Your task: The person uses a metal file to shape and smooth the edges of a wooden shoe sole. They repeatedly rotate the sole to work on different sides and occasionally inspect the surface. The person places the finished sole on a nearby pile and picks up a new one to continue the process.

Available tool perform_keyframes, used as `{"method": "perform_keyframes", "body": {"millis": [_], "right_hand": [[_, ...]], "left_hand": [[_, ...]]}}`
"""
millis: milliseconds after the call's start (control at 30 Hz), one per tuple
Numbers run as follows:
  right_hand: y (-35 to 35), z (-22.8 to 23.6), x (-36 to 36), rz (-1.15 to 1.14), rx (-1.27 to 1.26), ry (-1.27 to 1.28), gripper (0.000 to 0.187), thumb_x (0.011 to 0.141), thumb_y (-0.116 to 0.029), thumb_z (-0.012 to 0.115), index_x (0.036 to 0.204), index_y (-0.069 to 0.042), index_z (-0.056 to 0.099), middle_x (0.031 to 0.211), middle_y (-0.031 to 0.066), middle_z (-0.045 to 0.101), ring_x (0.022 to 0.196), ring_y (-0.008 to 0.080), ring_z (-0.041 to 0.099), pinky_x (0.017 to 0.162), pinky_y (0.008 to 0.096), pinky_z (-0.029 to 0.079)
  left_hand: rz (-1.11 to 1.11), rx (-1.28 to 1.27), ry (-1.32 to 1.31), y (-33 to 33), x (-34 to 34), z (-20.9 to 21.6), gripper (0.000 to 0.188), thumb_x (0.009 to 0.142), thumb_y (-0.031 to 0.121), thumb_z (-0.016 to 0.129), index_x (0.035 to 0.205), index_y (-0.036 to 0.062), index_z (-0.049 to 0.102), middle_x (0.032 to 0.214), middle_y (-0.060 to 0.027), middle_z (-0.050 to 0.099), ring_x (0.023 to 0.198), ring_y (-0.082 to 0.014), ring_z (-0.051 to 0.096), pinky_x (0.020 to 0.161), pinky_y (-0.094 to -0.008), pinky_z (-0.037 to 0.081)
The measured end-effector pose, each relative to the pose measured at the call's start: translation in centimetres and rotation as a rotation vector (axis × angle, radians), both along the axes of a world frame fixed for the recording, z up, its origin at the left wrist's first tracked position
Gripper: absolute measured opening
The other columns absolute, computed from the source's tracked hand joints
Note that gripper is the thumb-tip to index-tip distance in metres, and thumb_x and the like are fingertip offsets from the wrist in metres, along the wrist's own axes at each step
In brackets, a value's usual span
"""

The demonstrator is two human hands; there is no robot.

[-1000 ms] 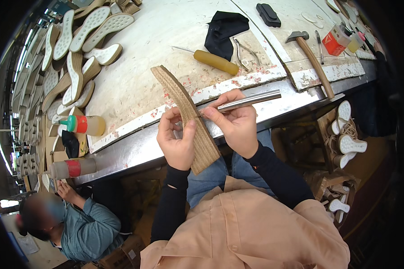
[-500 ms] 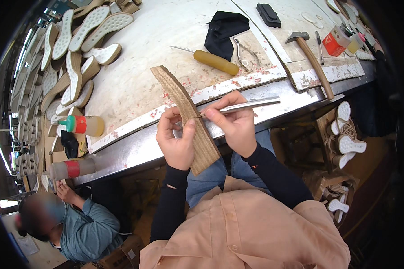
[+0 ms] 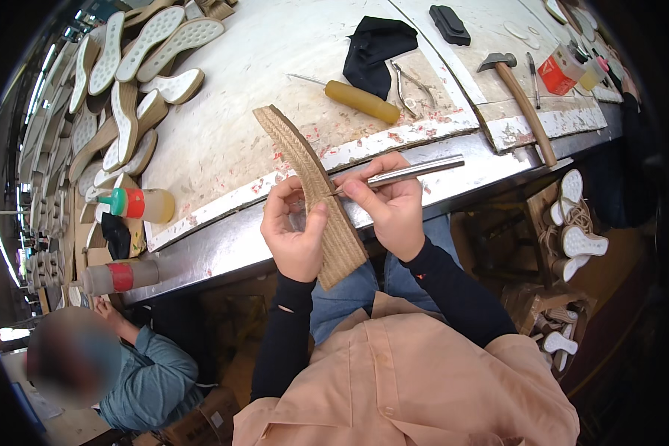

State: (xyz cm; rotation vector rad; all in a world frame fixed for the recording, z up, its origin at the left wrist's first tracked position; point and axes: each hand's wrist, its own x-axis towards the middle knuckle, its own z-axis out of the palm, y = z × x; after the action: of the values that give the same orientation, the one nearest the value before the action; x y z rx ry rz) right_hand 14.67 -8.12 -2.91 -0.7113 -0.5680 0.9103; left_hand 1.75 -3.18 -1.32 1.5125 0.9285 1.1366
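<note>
My left hand [image 3: 293,230] is closed round a long, curved wedge sole [image 3: 340,245] with a braided tan side, its thumb on the near face. The sole is held up at a slant over the table's front edge, narrow end pointing away to the left. In my right hand [image 3: 390,204], thumb and fingers pinch a slim silver pen-shaped metal tool [image 3: 424,169]. Its thin point is at the right side of the sole, close to my left thumb; whether it goes into the braid is too small to tell.
Beyond my hands lie a yellow-handled awl [image 3: 360,102], pliers [image 3: 401,89], black cloth [image 3: 375,52] and a hammer [image 3: 520,100]. White-bottomed soles [image 3: 149,44] pile up at left, near a green-capped bottle [image 3: 145,204] and a grey bottle [image 3: 119,277]. A co-worker [image 3: 141,379] sits at lower left.
The silver tool has rolled slightly between my right fingers, and the sole has shifted a little to the right. Both hands keep their grips. The co-worker's head has moved slightly.
</note>
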Motion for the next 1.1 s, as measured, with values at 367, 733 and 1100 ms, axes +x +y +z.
{"method": "perform_keyframes", "body": {"millis": [367, 733, 1100], "right_hand": [[-0.3, -0.5, 0.0, -0.003, 0.035, -0.021, 0.022, 0.089, 0.006, 0.062, 0.100, -0.003, 0.046, 0.091, 0.0168, 0.067, 0.095, 0.0226, 0.067, 0.085, 0.0340, 0.055], [0.0, -0.4, 1.1, 0.051, 0.005, 0.139, 0.019, 0.093, 0.001, 0.058, 0.103, -0.003, 0.043, 0.091, 0.0182, 0.068, 0.090, 0.0255, 0.070, 0.082, 0.0372, 0.059], [0.1, -0.8, 0.7, 0.034, 0.002, 0.090, 0.022, 0.090, 0.005, 0.061, 0.100, -0.003, 0.044, 0.092, 0.0173, 0.067, 0.090, 0.0249, 0.070, 0.081, 0.0367, 0.060]], "left_hand": [[-0.001, 0.011, -0.016, 0.1, 0.0, -0.5, 0.034, 0.077, 0.000, 0.068, 0.109, -0.0014, 0.059, 0.099, -0.0059, 0.064, 0.091, -0.0125, 0.058, 0.078, -0.0266, 0.042], [0.005, 0.007, 0.045, 0.1, 0.2, -0.1, 0.038, 0.073, 0.004, 0.076, 0.107, 0.0010, 0.060, 0.100, -0.0056, 0.063, 0.087, -0.0103, 0.056, 0.074, -0.0260, 0.042], [0.005, 0.043, 0.102, 0.7, 0.4, 0.2, 0.034, 0.073, 0.002, 0.075, 0.103, 0.0018, 0.059, 0.136, -0.0143, 0.051, 0.102, -0.0160, 0.059, 0.084, -0.0295, 0.047]]}}
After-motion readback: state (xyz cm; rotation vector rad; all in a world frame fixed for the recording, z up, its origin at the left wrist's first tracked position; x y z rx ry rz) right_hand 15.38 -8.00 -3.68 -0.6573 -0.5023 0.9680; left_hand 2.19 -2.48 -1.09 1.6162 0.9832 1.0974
